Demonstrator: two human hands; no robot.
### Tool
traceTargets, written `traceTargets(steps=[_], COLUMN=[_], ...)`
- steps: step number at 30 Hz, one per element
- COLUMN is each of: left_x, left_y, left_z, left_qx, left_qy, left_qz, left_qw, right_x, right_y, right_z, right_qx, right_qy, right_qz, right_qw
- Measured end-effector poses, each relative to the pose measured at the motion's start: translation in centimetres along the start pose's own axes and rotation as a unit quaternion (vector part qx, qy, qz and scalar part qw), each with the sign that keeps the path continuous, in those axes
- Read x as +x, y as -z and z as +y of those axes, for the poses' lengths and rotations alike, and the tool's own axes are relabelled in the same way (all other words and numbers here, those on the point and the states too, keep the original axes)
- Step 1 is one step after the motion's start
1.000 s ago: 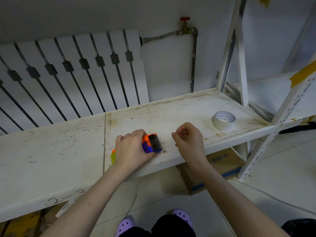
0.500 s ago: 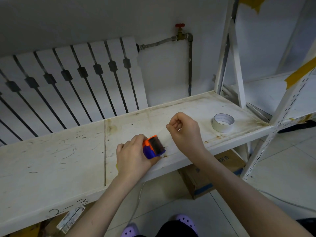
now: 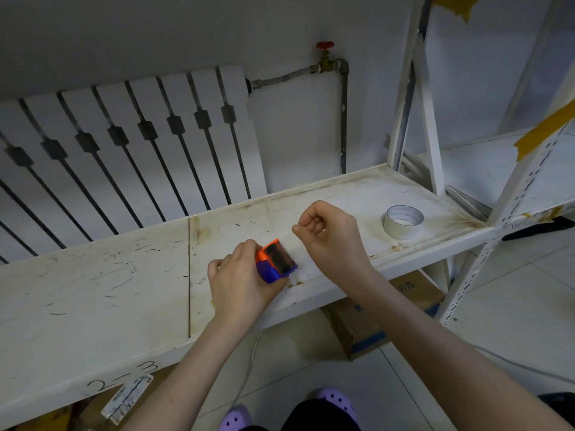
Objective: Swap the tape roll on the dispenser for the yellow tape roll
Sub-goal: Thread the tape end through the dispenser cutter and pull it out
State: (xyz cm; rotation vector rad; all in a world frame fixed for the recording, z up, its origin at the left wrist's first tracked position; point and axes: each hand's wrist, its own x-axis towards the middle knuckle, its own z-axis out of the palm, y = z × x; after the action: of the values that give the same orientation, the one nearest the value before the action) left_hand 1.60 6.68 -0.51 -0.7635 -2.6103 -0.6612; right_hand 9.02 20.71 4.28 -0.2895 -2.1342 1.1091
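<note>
Change since the earlier frames: the right hand (image 3: 331,241) is found lifted further up and away from the dispenser (image 3: 275,262), toward the back of the shelf; the left hand (image 3: 241,283) and the dispenser are found in much the same place near the front edge.

Item, left hand: laid over the rear of the dispenser, fingers wrapped round its body and pressed closed upon it, so that the dispenser is held down on the shelf (image 3: 93,290).

Item, dispenser: orange and blue plastic, dark opening and toothed cutting edge turned toward the right hand. A sliver of yellow is seen below the left hand at the wrist side; whether this is the yellow tape roll cannot be told, the hand covering it.

Item, right hand: raised just above the shelf, to the right of the dispenser and apart from it, fingers curled inward with thumb and forefinger pressed together. What is pinched, if anything, cannot be told.

Item, pale tape roll (image 3: 403,221): laid flat on the shelf, well to the right of both hands, near the right-hand upright.

Item, shelf: white, scuffed and stained, marked "2-3" on the front lip.

Item, radiator (image 3: 124,150): white, mounted on the wall behind.

Item, cardboard box (image 3: 373,325): set on the floor beneath the shelf.
</note>
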Motion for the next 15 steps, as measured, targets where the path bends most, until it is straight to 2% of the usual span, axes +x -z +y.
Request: traceTargets(steps=[9,15], left_x=[-0.3,-0.6], left_y=[0.3,0.3], left_z=[-0.1,-0.3], left_qx=[-0.017,-0.029], left_qy=[0.002,0.003], left_qz=[0.006,0.002], left_qw=[1.0,1.0], right_x=[0.8,1.0], right_y=[0.1,0.1], right_z=[1.5,3.1], right_qx=[-0.003,0.044], right_qy=[-0.031,-0.074], right_qz=[0.005,0.0], right_qw=[0.999,0.996])
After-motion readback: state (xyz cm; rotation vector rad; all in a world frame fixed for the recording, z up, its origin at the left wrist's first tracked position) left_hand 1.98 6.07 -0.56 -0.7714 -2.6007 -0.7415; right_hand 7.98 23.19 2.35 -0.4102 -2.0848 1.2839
